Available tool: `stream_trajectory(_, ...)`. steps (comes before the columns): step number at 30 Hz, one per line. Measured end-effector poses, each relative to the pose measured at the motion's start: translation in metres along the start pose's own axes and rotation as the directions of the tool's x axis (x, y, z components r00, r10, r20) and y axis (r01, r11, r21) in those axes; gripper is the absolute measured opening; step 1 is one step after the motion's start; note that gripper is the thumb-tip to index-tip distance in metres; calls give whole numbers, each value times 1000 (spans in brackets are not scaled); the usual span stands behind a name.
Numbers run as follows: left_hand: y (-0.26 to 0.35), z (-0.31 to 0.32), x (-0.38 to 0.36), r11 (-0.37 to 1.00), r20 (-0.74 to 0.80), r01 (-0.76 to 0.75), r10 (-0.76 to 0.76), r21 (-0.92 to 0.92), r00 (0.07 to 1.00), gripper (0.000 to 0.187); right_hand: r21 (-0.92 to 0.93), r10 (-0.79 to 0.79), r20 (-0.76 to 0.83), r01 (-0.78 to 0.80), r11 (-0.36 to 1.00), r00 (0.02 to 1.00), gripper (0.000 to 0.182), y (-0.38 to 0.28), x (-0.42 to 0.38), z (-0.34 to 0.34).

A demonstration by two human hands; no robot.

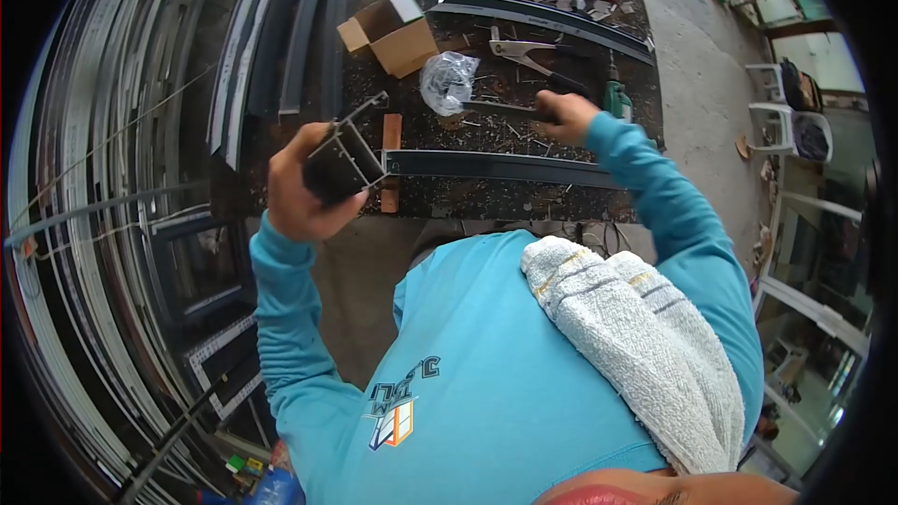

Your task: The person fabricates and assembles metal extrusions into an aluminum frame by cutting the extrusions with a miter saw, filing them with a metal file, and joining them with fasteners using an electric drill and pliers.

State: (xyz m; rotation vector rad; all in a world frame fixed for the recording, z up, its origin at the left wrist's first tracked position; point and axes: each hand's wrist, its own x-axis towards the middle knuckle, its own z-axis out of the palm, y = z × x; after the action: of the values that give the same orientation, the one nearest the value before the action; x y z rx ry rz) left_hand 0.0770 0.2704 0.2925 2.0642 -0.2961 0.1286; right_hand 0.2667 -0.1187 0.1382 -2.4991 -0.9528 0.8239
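Note:
My left hand [304, 189] is wrapped round a dark hollow metal profile [348, 161], its open end facing up and to the right, over the table's near left part. Farther right, my right hand [568, 118] is closed round the dark handle of a long thin tool [505, 110], whose blade points left toward a clear plastic bag [448, 82]. Between my hands and nearer to me, a long dark profile [496, 165] lies across the table, its left end by a reddish-brown wood block [391, 164].
An open cardboard box [393, 36], a metal clamp [524, 52] and another long profile [543, 17] lie farther back. A green drill [616, 98] stands right of my right hand. Dark profiles [304, 33] lie at the left. Shavings cover the table [440, 201].

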Motion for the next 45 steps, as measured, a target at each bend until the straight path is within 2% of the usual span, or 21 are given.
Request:
stream_trajectory(2, -10, 13, 17, 997, 52, -28, 32, -77, 998, 43, 82, -38, 18, 36, 996, 999, 31, -37, -48, -73)
stream_trajectory(3, -19, 24, 25, 995, 21, -57, 59, -81, 998, 45, 4, -50, 28, 50, 999, 998, 29, -63, -69, -109)
stream_trajectory(4, -25, 31, 31, 997, 47, -53, 56, -64, 997, 44, -168, -36, -15, 33, 985, 999, 28, -92, -88, -137)
stream_trajectory(5, -30, 38, 36, 998, 71, -49, 52, -44, 996, 43, -194, -66, -12, 62, 979, 998, 28, -112, -101, -159)
stream_trajectory(7, -32, 47, 44, 997, 119, -73, 74, -11, 990, 40, -156, -5, 62, 14, 988, 998, 25, -162, -116, -195)
stream_trajectory(10, -39, 55, 46, 997, 155, -75, 78, -29, 985, 42, -405, -228, 10, 213, 889, 974, 24, -197, -115, -210)
stream_trajectory(13, -40, 55, 43, 992, 123, -116, 121, -49, 985, 42, -447, -261, 60, 260, 856, 963, 25, -215, -93, -211)
stream_trajectory(16, -35, 51, 40, 985, 125, -171, 169, 6, 978, 42, -484, -538, -2, 469, 738, 843, 26, -214, -58, -197)
stream_trajectory(19, -33, 51, 36, 958, 34, -261, 259, 123, 965, 42, -463, -455, 89, 442, 768, 886, 26, -239, -32, -189)
stream_trajectory(22, -40, 41, 30, 981, -14, -184, 185, 55, 983, 43, -432, -134, 165, 194, 881, 977, 23, -279, -54, -216)
stream_trajectory(24, -35, 39, 31, 979, -31, -191, 193, 69, 981, 42, -465, -157, 138, 205, 861, 978, 24, -281, -47, -190)
stream_trajectory(26, -32, 39, 30, 975, -28, -209, 211, 77, 977, 42, -453, -313, 193, 367, 812, 930, 26, -281, -40, -157)
stream_trajectory(30, -35, 31, 19, 984, -69, -172, 175, 48, 982, 45, -511, -121, 227, 224, 830, 966, 24, -313, -67, -202)
stream_trajectory(31, -35, 32, 20, 986, -64, -161, 163, 49, 984, 46, -587, -157, 210, 252, 769, 965, 26, -316, -65, -196)
stream_trajectory(34, -35, 36, 24, 979, -54, -192, 196, 71, 979, 49, -575, -160, 223, 262, 775, 962, 31, -303, -45, -166)
stream_trajectory(35, -37, 36, 23, 972, -78, -217, 224, 85, 972, 50, -537, -236, 216, 318, 782, 947, 33, -303, -48, -177)
stream_trajectory(36, -38, 36, 20, 968, -97, -233, 242, 91, 966, 51, -511, -155, 237, 259, 819, 959, 32, -307, -54, -193)
stream_trajectory(38, -36, 34, 19, 982, -71, -171, 177, 85, 982, 53, -523, -113, 202, 204, 827, 973, 28, -316, -57, -206)
stream_trajectory(41, -34, 37, 24, 978, -42, -189, 193, 92, 980, 55, -596, -260, 117, 277, 754, 958, 25, -302, -32, -168)
stream_trajectory(44, -38, 39, 21, 977, -74, -186, 194, 103, 978, 53, -549, -208, 213, 293, 783, 955, 23, -309, -37, -203)
stream_trajectory(45, -38, 36, 21, 981, -73, -164, 172, 102, 982, 53, -531, -35, 207, 142, 835, 978, 25, -318, -41, -213)
